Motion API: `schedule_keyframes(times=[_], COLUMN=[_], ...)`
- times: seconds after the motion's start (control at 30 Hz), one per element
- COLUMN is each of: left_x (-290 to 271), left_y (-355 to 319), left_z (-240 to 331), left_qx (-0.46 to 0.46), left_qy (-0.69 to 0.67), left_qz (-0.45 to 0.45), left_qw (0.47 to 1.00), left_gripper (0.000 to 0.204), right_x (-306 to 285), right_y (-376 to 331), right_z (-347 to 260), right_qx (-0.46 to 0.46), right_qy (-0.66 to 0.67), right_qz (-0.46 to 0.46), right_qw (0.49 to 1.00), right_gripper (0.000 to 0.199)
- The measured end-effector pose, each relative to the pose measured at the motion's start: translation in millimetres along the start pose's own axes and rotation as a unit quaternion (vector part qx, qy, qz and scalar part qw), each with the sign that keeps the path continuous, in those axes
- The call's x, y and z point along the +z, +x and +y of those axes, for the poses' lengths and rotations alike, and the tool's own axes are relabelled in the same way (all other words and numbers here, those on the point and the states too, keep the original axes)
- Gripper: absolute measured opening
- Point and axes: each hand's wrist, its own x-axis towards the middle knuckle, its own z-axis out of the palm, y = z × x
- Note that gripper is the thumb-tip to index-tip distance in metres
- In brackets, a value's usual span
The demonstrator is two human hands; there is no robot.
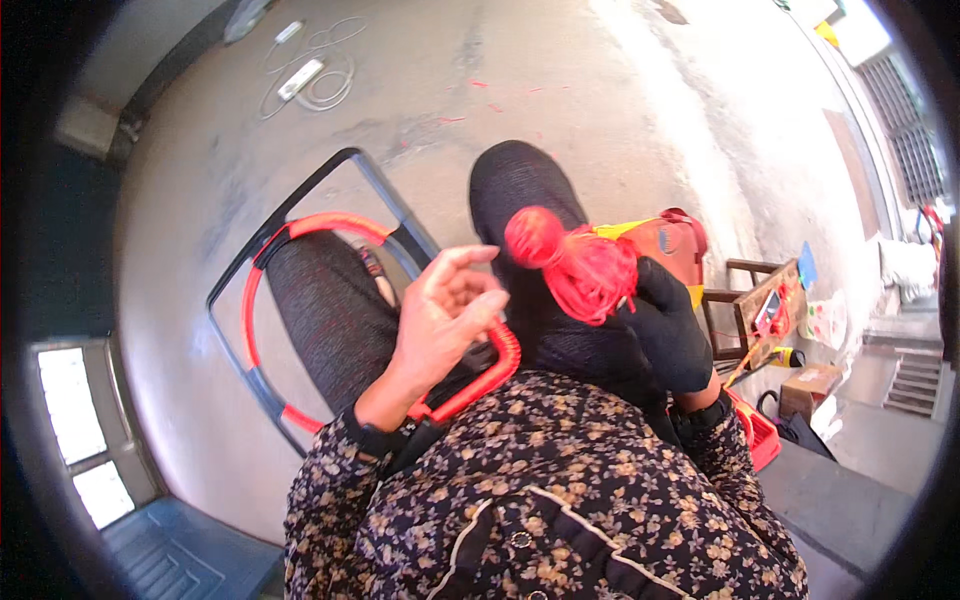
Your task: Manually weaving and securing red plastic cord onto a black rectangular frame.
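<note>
My right hand (672,335), in a black glove, is closed round a bundle of red cord (592,278) with a rounded knob at its left end. The bundle is held up above my right thigh. My bare left hand (440,315) is raised to the left of the bundle, apart from it, with its fingers loosely bent and nothing visible in them. Just below that hand, a black tubular frame (282,395) rests around my left leg. Tightly wound red cord (335,222) covers parts of its curved bar, including the coiled stretch near my waist.
A white power strip with a coiled cable (301,79) lies on the floor at far left. Red scraps (478,85) are scattered ahead. On the right are a red container (668,240) with a yellow strap, a small wooden stool (755,310) bearing items, and a cardboard box (810,388).
</note>
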Motion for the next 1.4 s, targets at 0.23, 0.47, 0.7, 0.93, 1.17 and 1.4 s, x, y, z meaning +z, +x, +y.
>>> schedule_keyframes(times=[0.23, 0.47, 0.7, 0.93, 1.17, 1.4], left_x=[3.7, 2.4, 17.2, 18.9, 18.7, 17.4], left_y=[4.5, 5.0, 1.8, -1.3, 2.6, 0.9], left_z=[-13.8, -22.7, -19.6, -15.6, -18.9, -15.3], left_qx=[0.067, 0.098, 0.069, 0.038, 0.042, 0.030], left_qy=[0.006, 0.026, 0.105, 0.084, 0.076, 0.051], left_qz=[-0.018, 0.008, -0.015, -0.049, -0.027, -0.013], left_qw=[0.998, 0.995, 0.992, 0.995, 0.996, 0.998], left_gripper=[0.030, 0.034, 0.024, 0.027, 0.030, 0.033], right_x=[16.6, 21.1, 46.1, 24.7, 25.8, 22.8], right_y=[10.3, 19.8, 33.6, 32.6, 28.6, 33.4], right_z=[-27.3, -42.4, -42.8, -40.0, -26.3, -14.9], right_qx=[0.042, -0.152, -0.259, -0.241, 0.027, -0.047], right_qy=[-0.058, -0.202, -0.388, -0.494, -0.048, -0.130], right_qz=[-0.080, 0.111, 0.010, 0.023, 0.038, 0.038], right_qw=[0.994, 0.961, 0.885, 0.835, 0.998, 0.990], right_gripper=[0.028, 0.028, 0.045, 0.028, 0.014, 0.018])
